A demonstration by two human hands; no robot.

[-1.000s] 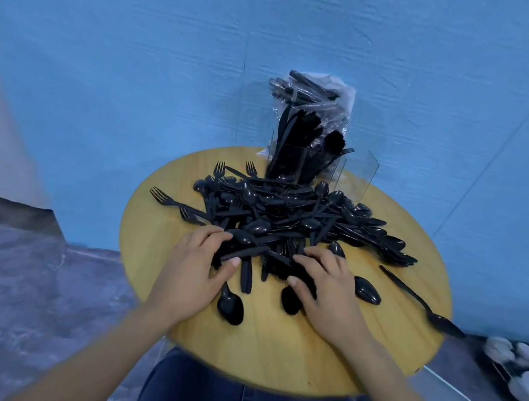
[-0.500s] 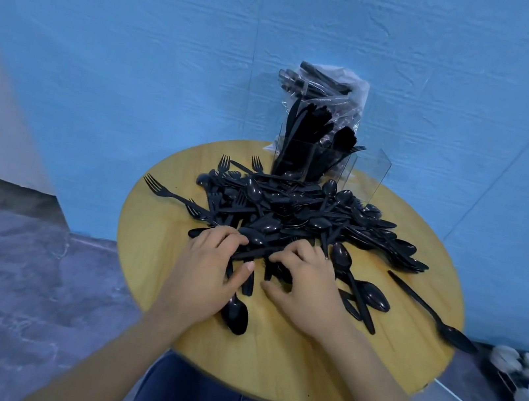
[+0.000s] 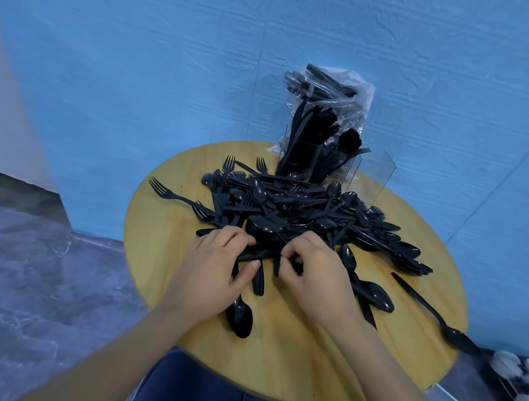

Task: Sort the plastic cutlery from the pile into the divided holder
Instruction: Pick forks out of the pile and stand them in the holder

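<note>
From the head camera, I look down on a round wooden table [image 3: 283,359] with a pile of black plastic cutlery [image 3: 306,214] heaped across its far half. The pieces are glossy black: spoons with oval bowls, forks with thin tines, all tangled and crossing each other. One fork [image 3: 170,193] sticks out to the left of the heap, and one spoon [image 3: 439,314] lies apart near the right edge.

At the far edge, against the blue wall, stands the clear divided holder [image 3: 369,175]; its left compartments already carry upright black cutlery, and the right compartment looks see-through. A clear bag of more cutlery [image 3: 332,89] sits behind it.

My left hand [image 3: 209,275] rests at the near edge of the pile, fingers curled over a few handles, thumb beside a handle. My right hand [image 3: 320,275] has its fingers curled in, pinching thin black handles at the pile's near side. A black spoon [image 3: 239,316] lies just under my left hand's thumb side.
</note>
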